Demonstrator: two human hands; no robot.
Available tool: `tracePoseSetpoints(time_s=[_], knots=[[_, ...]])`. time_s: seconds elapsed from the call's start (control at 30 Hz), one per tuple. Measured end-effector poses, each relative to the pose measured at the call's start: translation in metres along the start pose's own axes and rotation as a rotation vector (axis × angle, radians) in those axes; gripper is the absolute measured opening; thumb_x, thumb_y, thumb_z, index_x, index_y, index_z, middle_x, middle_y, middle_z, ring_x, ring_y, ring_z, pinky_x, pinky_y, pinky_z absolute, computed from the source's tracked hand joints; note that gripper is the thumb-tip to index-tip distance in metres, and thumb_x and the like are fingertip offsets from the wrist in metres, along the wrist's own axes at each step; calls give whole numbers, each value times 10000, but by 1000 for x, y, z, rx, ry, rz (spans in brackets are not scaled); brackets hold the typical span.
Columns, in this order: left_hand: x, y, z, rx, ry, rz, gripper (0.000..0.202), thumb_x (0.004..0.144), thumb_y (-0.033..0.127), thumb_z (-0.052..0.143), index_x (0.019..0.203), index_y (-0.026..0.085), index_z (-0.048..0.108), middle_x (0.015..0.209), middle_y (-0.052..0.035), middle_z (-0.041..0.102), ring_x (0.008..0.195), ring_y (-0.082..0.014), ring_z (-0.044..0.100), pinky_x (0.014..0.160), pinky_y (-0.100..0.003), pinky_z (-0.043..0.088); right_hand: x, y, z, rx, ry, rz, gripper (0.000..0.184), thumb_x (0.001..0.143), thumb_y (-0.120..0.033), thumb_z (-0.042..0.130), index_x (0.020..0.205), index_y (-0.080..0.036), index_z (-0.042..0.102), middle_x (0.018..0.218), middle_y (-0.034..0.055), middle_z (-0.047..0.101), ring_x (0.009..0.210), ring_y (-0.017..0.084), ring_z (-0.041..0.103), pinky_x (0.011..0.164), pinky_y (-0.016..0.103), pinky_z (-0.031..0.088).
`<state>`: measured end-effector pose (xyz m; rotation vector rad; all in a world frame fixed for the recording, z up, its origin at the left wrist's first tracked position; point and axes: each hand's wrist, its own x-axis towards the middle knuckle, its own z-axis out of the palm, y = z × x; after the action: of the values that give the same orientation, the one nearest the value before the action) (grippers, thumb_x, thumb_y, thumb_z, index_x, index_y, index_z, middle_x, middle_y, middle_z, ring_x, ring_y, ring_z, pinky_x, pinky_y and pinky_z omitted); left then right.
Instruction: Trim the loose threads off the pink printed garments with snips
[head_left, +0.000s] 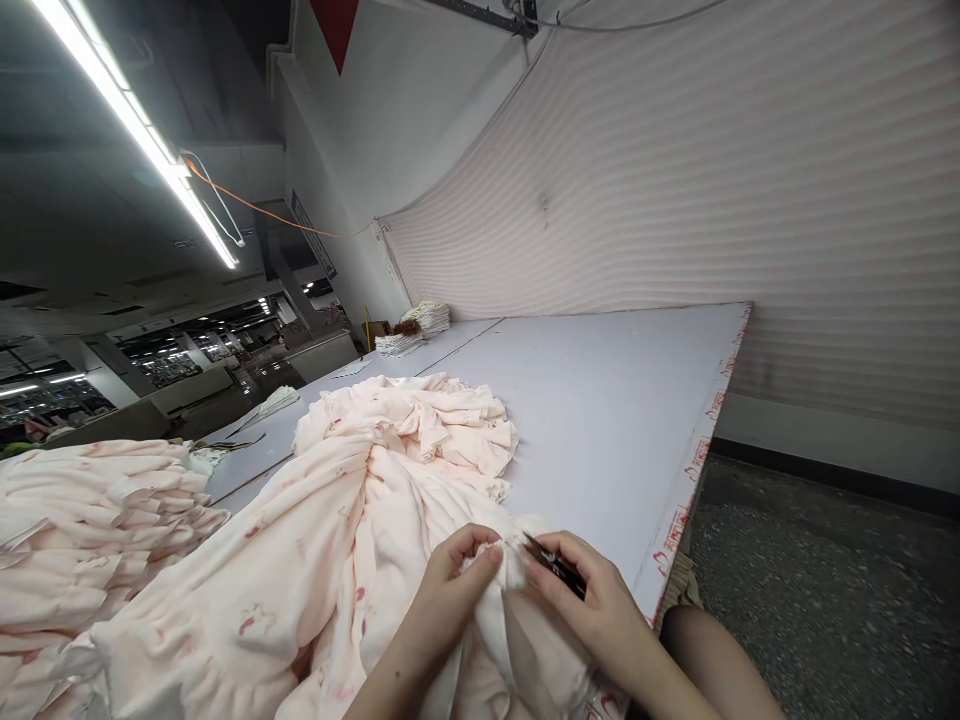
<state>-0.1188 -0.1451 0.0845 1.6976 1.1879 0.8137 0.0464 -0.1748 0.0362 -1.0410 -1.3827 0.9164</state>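
The left hand [465, 575] has its thumb and forefinger pressed together, pinching a gathered edge of a pale pink garment [300, 530], close to the right edge of the table [600, 400] at the near end. Just beside it, the right hand [581, 590] closes around a small dark tool [561, 570], with the tip pointing toward the pinched cloth; whether the tip touches the fabric I cannot tell. The garment, soft and scattered with small pinkish prints, spreads in loose folds from the near edge up toward the middle of the table, its ruffled border curving round at the far end, while a paler fold hangs below the two hands. To the left lies a pile of similar ruffled garments [97, 540] (what bears it is hidden from this angle). Farther up, near the left edge, sits some folded white cloth [276, 402], and toward the far left corner there are low stacks of folded fabric [429, 318], white with some yellow. Red printing marks the strip along the table's right edge, up to the far right corner. Beyond the far edge hangs a wide striped sheet [675, 200], and a bare knee [712, 660] shows just outside the right edge, above the dark speckled floor [817, 570].
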Motion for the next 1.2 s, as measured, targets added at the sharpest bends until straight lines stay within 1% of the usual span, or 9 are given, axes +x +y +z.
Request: tracePoseSetpoints(time_s=[0.23,0.5,0.63,0.73,0.8,0.9,1.0,1.07,1.2], knots=[[-3,8,5,63,-31,28,169,825,326,535,867,177,604,824,-10,604,839,-173,529,782,-260,399,0,1,-2,-85,-31,41,216,820,-393,570,842,-212,685,831,27,682,800,199,603,708,269,437],[-1,12,10,193,-43,91,173,831,303,510,827,179,631,804,-14,649,808,-181,573,751,-267,434,7,5,-1,127,-63,149,283,787,-407,581,680,-161,669,650,7,629,660,165,563,596,238,410],[2,22,-25,196,194,76,222,726,375,647,817,172,641,761,-13,662,763,-204,603,693,-277,463,0,34,-18,186,74,210,295,763,-451,588,811,-168,657,778,23,649,778,188,585,686,252,434],[6,33,-65,-23,465,44,346,655,427,710,877,174,633,708,3,660,660,-186,615,608,-260,481,-14,67,-33,-14,193,284,341,722,-459,609,929,-190,631,775,15,634,766,193,581,684,265,436],[11,40,-82,-199,589,83,372,655,448,709,902,184,621,665,28,637,571,-147,593,567,-237,475,-21,86,-37,-175,184,342,361,710,-445,604,985,-211,618,702,-6,613,699,191,576,636,265,432],[18,46,-87,-438,596,118,340,646,427,725,853,189,599,608,65,579,475,-94,526,554,-220,473,-17,101,-33,-314,155,349,336,704,-351,586,1020,-242,616,697,-10,624,657,190,575,602,263,411],[21,49,-87,-603,497,108,288,643,379,734,699,177,536,511,97,445,396,-57,420,520,-207,465,1,100,-26,-334,147,301,139,699,-278,545,769,-229,655,627,-11,612,614,182,552,571,254,374],[19,49,-98,-640,475,115,290,627,358,741,661,181,514,494,97,393,384,-54,380,476,-197,440,14,94,-26,-330,158,250,167,730,-292,497,647,-215,619,606,-4,600,611,177,538,563,251,365],[9,52,-139,-348,695,102,266,613,397,731,706,215,561,499,70,449,420,-97,415,434,-214,380,36,78,-34,-310,225,142,222,776,-335,422,725,-203,593,738,24,617,714,183,553,627,258,402]])
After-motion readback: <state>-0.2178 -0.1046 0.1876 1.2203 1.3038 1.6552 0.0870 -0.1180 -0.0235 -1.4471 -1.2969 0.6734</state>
